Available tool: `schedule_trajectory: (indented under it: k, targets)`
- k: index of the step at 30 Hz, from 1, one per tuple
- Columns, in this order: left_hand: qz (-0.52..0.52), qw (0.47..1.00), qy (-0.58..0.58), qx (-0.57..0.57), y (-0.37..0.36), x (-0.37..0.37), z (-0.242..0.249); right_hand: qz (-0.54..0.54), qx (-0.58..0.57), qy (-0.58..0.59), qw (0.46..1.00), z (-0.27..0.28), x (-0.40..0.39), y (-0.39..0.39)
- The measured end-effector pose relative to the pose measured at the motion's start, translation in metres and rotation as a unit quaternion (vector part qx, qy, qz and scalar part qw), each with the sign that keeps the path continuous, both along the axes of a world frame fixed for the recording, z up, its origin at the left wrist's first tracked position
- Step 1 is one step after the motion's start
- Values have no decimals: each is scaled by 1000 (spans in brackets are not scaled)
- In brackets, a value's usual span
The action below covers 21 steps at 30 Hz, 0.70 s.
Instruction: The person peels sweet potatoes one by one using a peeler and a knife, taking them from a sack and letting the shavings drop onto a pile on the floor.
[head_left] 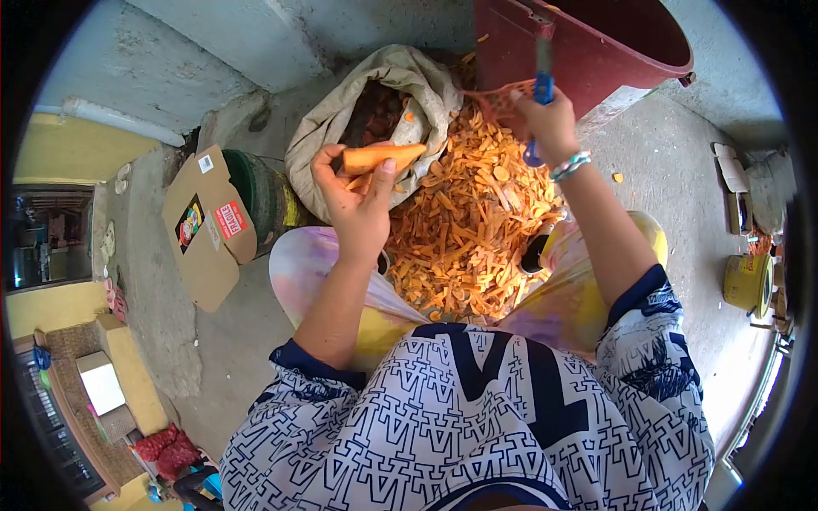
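Observation:
My left hand (354, 196) is closed around a peeled orange carrot (383, 157), held over the front of an open sack. The carrot lies roughly level, its narrow end toward the right. My right hand (550, 123) grips a knife by its blue handle (543, 88), raised near the red tub and apart from the carrot. The blade points up and is blurred. Between my legs spreads a heap of orange peelings (469, 221). Dark reddish-brown contents show inside the off-white sack (315, 136), with a few orange bits at its mouth.
A large red tub (528, 51) stands at the back right, with orange netting (498, 100) beside it. To the left, a flattened cardboard box (200, 226) leans on a green container (264, 192). A yellow bucket (745, 284) sits far right. Red mesh bags (170, 451) lie lower left.

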<state>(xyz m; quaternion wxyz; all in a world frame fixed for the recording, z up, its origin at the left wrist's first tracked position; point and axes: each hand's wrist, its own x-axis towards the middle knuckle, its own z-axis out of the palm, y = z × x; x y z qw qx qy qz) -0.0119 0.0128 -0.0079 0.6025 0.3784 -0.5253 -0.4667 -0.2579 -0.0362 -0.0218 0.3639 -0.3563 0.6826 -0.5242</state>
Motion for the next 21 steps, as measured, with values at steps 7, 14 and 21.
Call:
schedule_trajectory:
  k: [7,14,21]
  targets:
    - [-195,910,193,310,-7,15,2,77,-85,-96,989,28,12,7]
    - [-223,950,1,220,-4,11,0,254,-143,-50,955,52,26,16]
    - [-346,913,-22,215,1,11,10,351,-161,63,920,53,38,20]
